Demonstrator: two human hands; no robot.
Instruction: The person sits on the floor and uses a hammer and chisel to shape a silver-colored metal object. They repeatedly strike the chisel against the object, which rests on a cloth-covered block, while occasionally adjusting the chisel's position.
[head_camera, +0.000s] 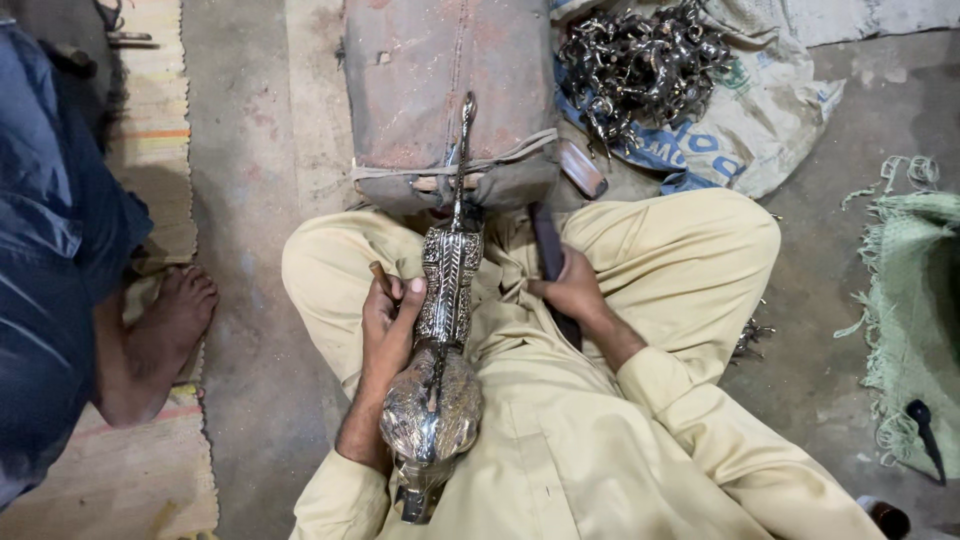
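The left hand (388, 322) curls its fingers (408, 292) against the side of an engraved metal figure (445, 330), with a short brown rod (382, 279) pinched between thumb and fingers beside the patterned neck. The figure lies lengthwise along the lap, its rounded body near the wrist and its thin tip (466, 125) reaching up over a worn brown block (440, 85), where a strap crosses it. The right hand (572, 290) is closed around a dark flat tool (550, 250), just to the right of the figure and not touching it. The lower end of that tool disappears under the hand and into the folds of cloth. The figure's base is partly cut off by shadow near the bottom edge. To the left, another person's bare foot (175, 310) rests on a woven mat (150, 150). A heap of dark metal pieces (640, 65) lies on a sack (760, 120) at the upper right.
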